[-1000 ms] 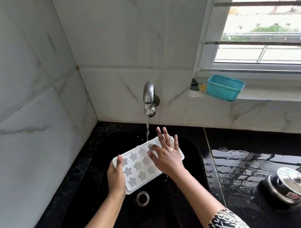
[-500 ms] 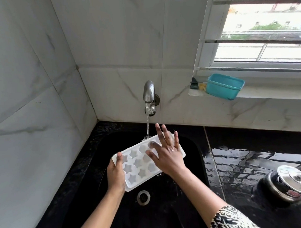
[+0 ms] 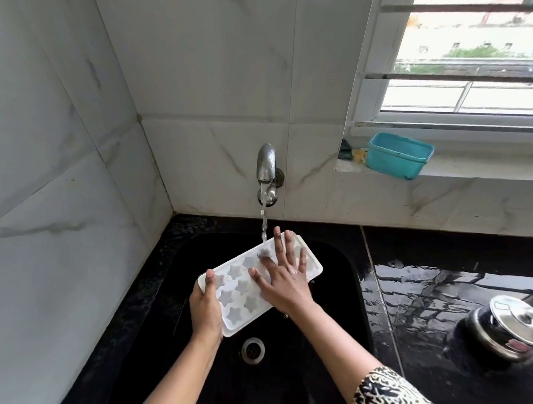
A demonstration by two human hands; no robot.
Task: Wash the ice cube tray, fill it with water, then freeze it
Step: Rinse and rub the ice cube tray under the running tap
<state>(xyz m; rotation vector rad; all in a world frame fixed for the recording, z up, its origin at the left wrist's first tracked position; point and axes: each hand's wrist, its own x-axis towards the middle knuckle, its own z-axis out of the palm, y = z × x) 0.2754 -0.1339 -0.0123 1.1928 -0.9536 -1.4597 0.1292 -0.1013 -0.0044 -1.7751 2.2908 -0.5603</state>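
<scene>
- Head view: left hand (image 3: 205, 309) grips the ice cube tray (image 3: 233, 294) by its end; wet, it could slip
- right hand (image 3: 286, 282), flat and spread, could tip it

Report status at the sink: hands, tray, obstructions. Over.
Left hand grips ice cube tray at near end. Right hand flat on tray, fingers straight. Tap water hitting tray. Nothing in the way.
</scene>
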